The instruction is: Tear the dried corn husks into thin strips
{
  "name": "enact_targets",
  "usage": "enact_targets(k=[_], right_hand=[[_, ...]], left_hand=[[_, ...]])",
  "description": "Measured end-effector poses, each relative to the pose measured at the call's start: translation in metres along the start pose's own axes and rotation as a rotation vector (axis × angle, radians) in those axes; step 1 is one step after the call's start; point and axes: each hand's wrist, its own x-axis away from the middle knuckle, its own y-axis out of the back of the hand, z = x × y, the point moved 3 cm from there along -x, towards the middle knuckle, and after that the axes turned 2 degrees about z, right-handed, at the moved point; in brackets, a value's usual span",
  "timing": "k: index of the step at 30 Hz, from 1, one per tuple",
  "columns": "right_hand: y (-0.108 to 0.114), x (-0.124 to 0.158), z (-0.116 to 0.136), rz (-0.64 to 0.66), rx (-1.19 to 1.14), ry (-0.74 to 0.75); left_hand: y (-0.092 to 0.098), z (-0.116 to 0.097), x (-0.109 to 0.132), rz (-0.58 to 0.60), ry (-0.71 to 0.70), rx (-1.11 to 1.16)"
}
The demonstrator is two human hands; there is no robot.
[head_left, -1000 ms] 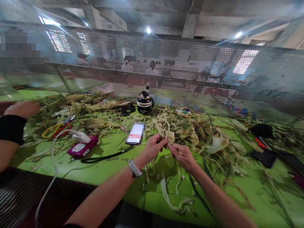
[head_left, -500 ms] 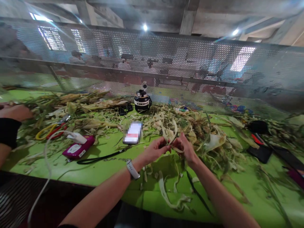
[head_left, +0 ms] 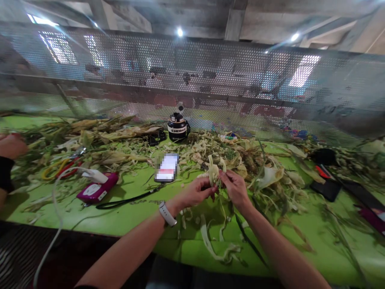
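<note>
Over the green table, my left hand pinches a small bunch of pale, dry plant strips that look like husk. From the other side, my right hand is closed on the same strips, thumb and fingers pressed together close to the left fingertips. A few strip ends stand up above my fingers; thinner ones hang below. Where exactly the fingertips meet is partly hidden. Behind my hands lies a heap of dry, shredded leaves. Loose curled strips lie on the table in front of me.
A phone lies left of my hands, near a purple power bank with a white cable. Scissors rest beside more leaves. A black bottle stands before the perforated metal screen. Another person's hand is at far left.
My right hand has turned inward, its fingers now curled over the strips. The strips are bunched more upright between my hands. The view has shifted slightly; the other person's hand sits farther left.
</note>
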Motion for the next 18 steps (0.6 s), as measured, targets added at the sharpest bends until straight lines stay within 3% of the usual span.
enact_targets(k=[3,6,9,13,15,18], right_hand=[[0.0,0.0,-0.001,-0.006,-0.069,-0.086],[-0.003,-0.001,-0.001,0.118,-0.169,-0.17],[-0.007,-0.003,0.004,0.233,-0.194,-0.079],[-0.004,-0.004,0.007,0.051,-0.067,0.118],[-0.002,-0.004,0.007,-0.031,-0.035,0.136],[-0.001,-0.007,0.006,-0.021,-0.082,0.108]], left_hand=[[-0.005,-0.002,0.001,0.026,0.027,0.066],[-0.008,0.002,0.001,0.013,0.051,0.101],[-0.008,0.01,0.0,-0.008,0.061,0.072],[-0.009,0.013,0.001,0.067,0.078,0.017],[-0.012,0.011,0.003,0.138,0.101,0.043],[-0.014,0.006,0.006,0.153,0.147,0.093]])
